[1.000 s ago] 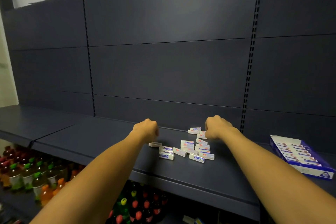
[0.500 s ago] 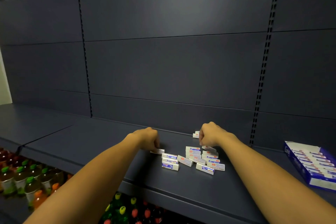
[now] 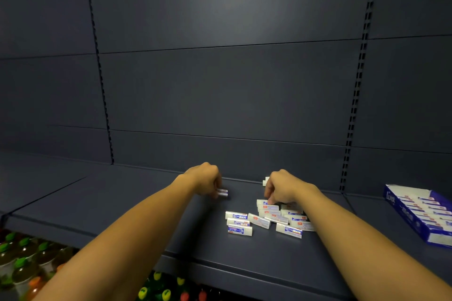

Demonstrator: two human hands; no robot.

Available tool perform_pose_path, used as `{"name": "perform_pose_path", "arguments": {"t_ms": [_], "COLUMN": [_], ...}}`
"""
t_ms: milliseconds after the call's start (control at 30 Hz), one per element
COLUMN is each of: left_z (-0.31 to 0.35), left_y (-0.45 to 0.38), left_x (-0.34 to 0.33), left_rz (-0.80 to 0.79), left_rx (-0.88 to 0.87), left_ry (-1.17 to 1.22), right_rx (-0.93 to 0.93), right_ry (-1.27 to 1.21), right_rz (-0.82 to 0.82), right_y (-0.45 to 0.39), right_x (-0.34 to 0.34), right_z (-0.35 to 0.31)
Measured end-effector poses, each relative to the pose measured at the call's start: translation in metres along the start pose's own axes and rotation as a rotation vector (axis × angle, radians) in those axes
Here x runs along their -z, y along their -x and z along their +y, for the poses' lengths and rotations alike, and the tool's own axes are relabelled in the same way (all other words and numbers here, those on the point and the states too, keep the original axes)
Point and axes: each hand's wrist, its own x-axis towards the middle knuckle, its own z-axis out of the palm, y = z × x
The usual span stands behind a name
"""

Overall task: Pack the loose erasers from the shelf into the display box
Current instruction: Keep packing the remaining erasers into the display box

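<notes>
White sleeved erasers (image 3: 265,219): light, stiff, best pinched by long sides; one pinched by L hand (image 3: 206,181), another by R hand (image 3: 281,187).

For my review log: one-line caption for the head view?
Left hand pinches one eraser, right hand reaches into the pile; display box at right.

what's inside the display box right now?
The display box on the right holds rows of erasers lying side by side, filling most of the visible interior. Its near wall hides anything beneath them, and its right end is cut off.
</notes>
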Motion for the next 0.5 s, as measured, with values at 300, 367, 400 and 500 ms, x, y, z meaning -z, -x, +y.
{"name": "perform_pose_path", "arguments": {"t_ms": [300, 367, 400, 500], "left_z": [-0.008, -0.009, -0.009, -0.009], "left_y": [-0.004, -0.003, -0.003, -0.003], "left_x": [0.004, 0.006, 0.007, 0.011], "left_rz": [0.061, 0.065, 0.069, 0.074], "left_rx": [0.007, 0.020, 0.026, 0.033], "left_ry": [0.095, 0.097, 0.095, 0.089], "right_rx": [-0.042, -0.046, -0.051, -0.075], "right_ry": [0.073, 0.089, 0.096, 0.117], "right_rz": [-0.011, -0.007, 0.005, 0.090], "right_y": [-0.003, -0.002, -0.001, 0.003], "right_x": [-0.004, -0.003, -0.002, 0.005], "right_z": [-0.009, -0.011, -0.012, -0.014]}}
